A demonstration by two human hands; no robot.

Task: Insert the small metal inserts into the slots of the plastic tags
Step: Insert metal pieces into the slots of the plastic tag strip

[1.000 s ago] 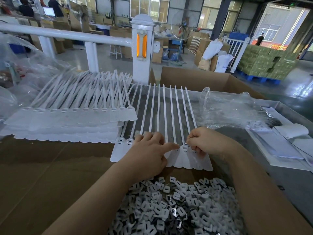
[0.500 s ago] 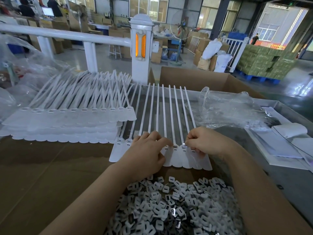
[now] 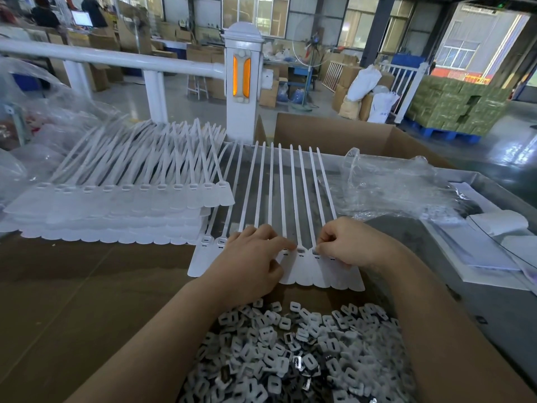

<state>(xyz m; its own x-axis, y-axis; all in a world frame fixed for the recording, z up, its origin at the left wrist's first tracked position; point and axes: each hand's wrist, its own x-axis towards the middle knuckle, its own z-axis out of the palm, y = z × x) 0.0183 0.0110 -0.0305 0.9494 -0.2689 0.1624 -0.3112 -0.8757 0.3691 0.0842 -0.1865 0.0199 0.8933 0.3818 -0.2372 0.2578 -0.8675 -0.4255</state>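
- Row of white plastic tags (image 3: 302,269) lies flat on the bench, heads toward the person, long tails fanned out away from them.
- Left hand (image 3: 250,266) rests on the tag heads left of centre; index finger extended, tip at a slot, other fingers loosely curled. Can't tell if it holds an insert.
- Right hand (image 3: 348,245) sits on the right end of the row, fingers curled, thumb and forefinger pinching at a tag head by its slot. Whatever is in the pinch is too small to make out.
- Small metal inserts (image 3: 290,359) heaped in a cardboard box (image 3: 72,315) just in front of the row, between the forearms.
- Stacked tags (image 3: 116,210) in layers to the left, touching the working row's left edge.
- Crumpled clear plastic bag (image 3: 392,187) to the right, beside the tails.
- White railing post (image 3: 242,82) behind the bench.
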